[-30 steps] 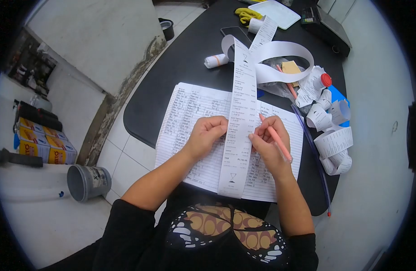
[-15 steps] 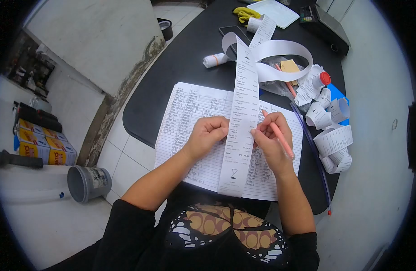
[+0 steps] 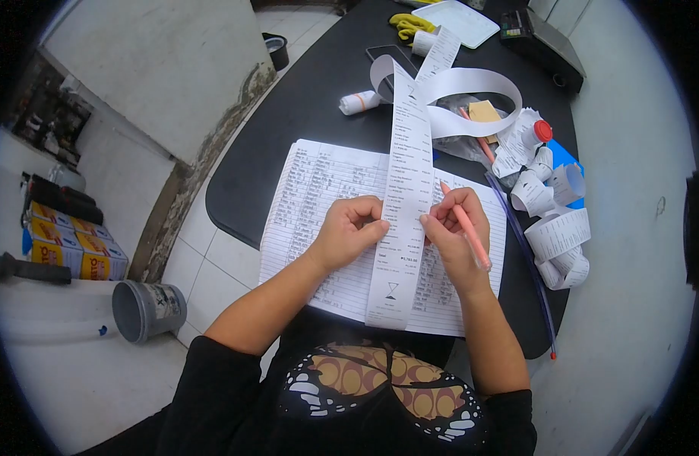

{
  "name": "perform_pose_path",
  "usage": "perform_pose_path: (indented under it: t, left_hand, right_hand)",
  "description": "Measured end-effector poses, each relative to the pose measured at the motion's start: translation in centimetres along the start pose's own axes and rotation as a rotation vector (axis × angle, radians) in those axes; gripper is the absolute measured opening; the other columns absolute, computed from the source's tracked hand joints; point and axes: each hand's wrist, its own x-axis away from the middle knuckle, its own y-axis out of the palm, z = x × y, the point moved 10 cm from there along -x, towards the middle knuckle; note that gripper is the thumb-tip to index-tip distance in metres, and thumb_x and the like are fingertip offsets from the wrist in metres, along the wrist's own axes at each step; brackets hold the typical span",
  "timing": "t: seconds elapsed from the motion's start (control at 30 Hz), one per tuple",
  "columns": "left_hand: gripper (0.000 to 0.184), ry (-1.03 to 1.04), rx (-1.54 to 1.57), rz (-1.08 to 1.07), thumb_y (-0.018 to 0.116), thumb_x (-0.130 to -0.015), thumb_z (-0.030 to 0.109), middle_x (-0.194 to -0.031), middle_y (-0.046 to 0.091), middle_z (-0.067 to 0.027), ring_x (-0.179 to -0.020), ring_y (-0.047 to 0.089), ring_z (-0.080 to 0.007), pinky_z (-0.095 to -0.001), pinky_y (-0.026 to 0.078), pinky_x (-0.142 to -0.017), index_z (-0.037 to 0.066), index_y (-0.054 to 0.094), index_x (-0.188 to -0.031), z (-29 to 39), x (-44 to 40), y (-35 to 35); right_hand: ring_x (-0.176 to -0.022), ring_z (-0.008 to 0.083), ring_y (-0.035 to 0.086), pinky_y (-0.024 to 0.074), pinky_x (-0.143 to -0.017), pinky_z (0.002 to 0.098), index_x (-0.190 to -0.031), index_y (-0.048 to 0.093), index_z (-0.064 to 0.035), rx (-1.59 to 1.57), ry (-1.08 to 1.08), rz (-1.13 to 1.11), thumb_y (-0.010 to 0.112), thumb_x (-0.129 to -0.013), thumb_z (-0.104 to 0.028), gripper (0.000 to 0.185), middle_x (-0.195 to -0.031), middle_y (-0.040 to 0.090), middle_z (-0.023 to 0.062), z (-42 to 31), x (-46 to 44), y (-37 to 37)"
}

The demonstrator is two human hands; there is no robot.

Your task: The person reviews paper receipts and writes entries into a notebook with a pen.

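Observation:
A long printed receipt [image 3: 407,163] runs down over an open lined notebook [image 3: 308,175] with handwritten columns, and its far end curls into a loop. My left hand [image 3: 352,230] is closed at the receipt's left edge, thumb on the paper and fingers curled beneath. On the opposite edge, my right hand [image 3: 460,232] pinches the paper between thumb and forefinger. A pink pen [image 3: 469,228] is also held in that hand, slanting across the fingers. The receipt's lower end lies over the notebook's middle, hiding part of both pages.
Curled receipts [image 3: 558,239] crowd the table's right side by a red-capped bottle [image 3: 542,131] and a purple stick [image 3: 520,254]. Farther back are a phone [image 3: 391,57], yellow gloves [image 3: 410,26], a white tray [image 3: 457,21] and a dark device [image 3: 543,45]. A grey bucket [image 3: 148,310] stands left.
My left thumb has shifted from tucked against the fingers to stretched over the receipt's edge. The right hand keeps its hold; the view has shifted slightly.

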Motion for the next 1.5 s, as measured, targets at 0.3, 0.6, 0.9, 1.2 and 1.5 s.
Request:
perform_pose_path:
  t: [0.3,0.6,0.9,1.2,1.5]
  left_hand:
    - [0.008,0.016,-0.086,0.014,0.059,-0.079,0.003,-0.075,0.059,-0.0029,-0.069,0.053,-0.0071,-0.0217,0.043,-0.063,-0.001,0.057,-0.072,0.1,-0.1,0.0]
    - [0.007,-0.007,-0.105,0.029,0.059,-0.077,0.001,-0.08,0.06,-0.0057,-0.076,0.055,-0.0116,-0.0248,0.043,-0.071,-0.002,0.058,-0.071,0.2,0.1,0.3]
    - [0.006,-0.048,-0.125,0.011,0.058,-0.078,-0.001,-0.082,0.059,-0.0052,-0.076,0.054,-0.0106,-0.0243,0.042,-0.072,-0.003,0.058,-0.072,-0.2,0.1,0.2]
    - [0.009,-0.045,-0.12,0.016,0.058,-0.078,0.002,-0.081,0.06,-0.0052,-0.075,0.053,-0.01,-0.024,0.042,-0.071,-0.002,0.057,-0.071,-0.3,-0.2,0.7]
    - [0.005,0.109,-0.3,-0.092,0.059,-0.074,0.003,-0.077,0.061,-0.0064,-0.071,0.056,-0.014,-0.0335,0.042,-0.086,0.0,0.057,-0.07,1.5,0.1,2.3]
  right_hand:
    - [-0.065,0.0076,0.052,0.046,-0.057,0.021,-0.088,0.05,-0.0038,-0.066,0.099,0.07,0.059,-0.085,-0.012,0.012,-0.079,0.056,0.0038,0.5,0.8,-0.8]
    - [-0.071,0.0175,0.061,0.0528,-0.059,0.027,-0.099,0.055,0.0081,-0.224,-0.029,0.321,0.04,-0.098,-0.034,0.045,-0.088,0.061,0.0167,1.4,5.5,-9.1]
    - [-0.062,0.0152,0.058,0.0488,-0.057,0.0268,-0.084,0.053,0.0028,-0.29,0.069,0.383,0.054,-0.089,-0.006,0.01,-0.079,0.062,0.0146,4.3,9.5,-11.4]
    - [-0.07,0.0096,0.057,0.0462,-0.063,0.0218,-0.082,0.058,0.0012,0.046,0.027,0.33,0.068,-0.078,0.001,0.011,-0.079,0.063,0.0072,3.1,8.7,-11.0]
    - [-0.056,0.006,0.046,0.0391,-0.051,0.0224,-0.067,0.053,-0.0005,0.052,0.069,0.23,0.065,-0.081,-0.001,0.018,-0.064,0.055,0.0016,2.7,10.2,-7.2]
